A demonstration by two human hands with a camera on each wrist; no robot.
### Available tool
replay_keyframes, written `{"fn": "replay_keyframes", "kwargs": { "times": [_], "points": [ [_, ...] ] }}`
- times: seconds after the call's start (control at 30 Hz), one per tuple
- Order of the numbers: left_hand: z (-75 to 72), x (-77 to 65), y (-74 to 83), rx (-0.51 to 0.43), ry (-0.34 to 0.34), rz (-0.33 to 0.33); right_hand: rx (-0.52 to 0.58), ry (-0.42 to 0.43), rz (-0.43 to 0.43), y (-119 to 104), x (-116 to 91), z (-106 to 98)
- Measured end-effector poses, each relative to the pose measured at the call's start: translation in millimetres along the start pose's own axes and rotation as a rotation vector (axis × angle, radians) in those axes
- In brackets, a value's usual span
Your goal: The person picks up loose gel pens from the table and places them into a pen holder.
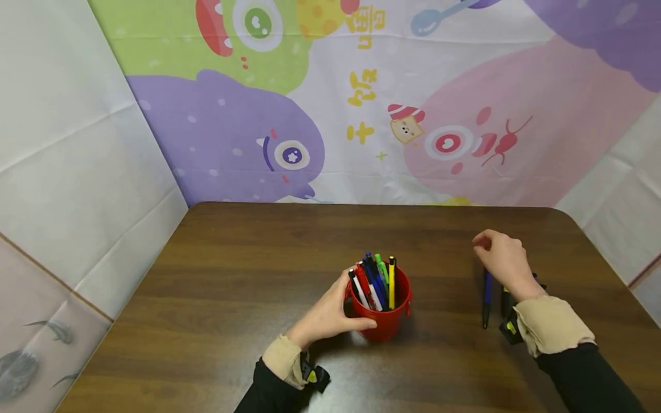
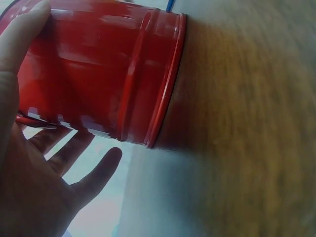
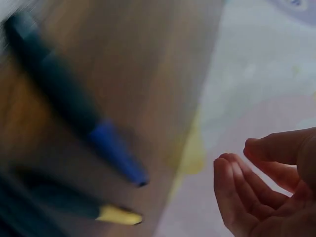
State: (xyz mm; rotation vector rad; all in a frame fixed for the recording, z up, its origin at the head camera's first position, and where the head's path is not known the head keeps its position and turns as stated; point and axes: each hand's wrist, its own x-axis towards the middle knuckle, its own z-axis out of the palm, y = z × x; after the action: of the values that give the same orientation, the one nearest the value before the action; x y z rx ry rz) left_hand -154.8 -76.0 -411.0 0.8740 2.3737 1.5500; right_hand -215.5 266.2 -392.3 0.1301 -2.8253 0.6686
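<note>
A small red bucket (image 1: pixel 381 328) stands upright on the table, filled with several pens (image 1: pixel 376 281) in black, red, white, blue, green and yellow. My left hand (image 1: pixel 324 312) holds it from the left, thumb against the near side and the other fingers round the far side. At the right, my right hand (image 1: pixel 505 259) hovers over the table, fingers loosely curled with nothing in them. Below that hand lie a blue-and-black pen (image 1: pixel 487 299) and a yellow-and-black pen (image 1: pixel 505 300). The right wrist view shows their blue end (image 3: pixel 118 155) and yellow end (image 3: pixel 118 215).
The brown wooden table (image 1: pixel 232 275) reaches back to a cartoon-printed cloth (image 1: pixel 356 166). White panels (image 1: pixel 93 115) flank it. Another dark pen end (image 1: pixel 537 280) shows partly behind the right wrist.
</note>
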Motion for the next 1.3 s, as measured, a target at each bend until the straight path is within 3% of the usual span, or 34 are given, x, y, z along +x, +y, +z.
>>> {"fn": "replay_keyframes", "kwargs": {
  "times": [0.23,0.33,1.07,1.3],
  "points": [
    [-1.0,-1.9,3.7,0.012,0.000,-0.022,-0.098,-0.193,0.148,30.0,1.0,16.8],
    [-0.9,-1.4,2.2,0.008,0.002,-0.018,-0.139,-0.235,0.190,35.7,1.1,21.6],
    [0.1,-0.9,2.6,0.004,0.001,-0.015,-0.117,-0.211,0.221,39.7,-3.7,26.1],
    [0.2,-0.8,1.7,-0.001,0.001,-0.016,-0.098,-0.162,0.203,38.3,-5.8,26.2]
  ]
}}
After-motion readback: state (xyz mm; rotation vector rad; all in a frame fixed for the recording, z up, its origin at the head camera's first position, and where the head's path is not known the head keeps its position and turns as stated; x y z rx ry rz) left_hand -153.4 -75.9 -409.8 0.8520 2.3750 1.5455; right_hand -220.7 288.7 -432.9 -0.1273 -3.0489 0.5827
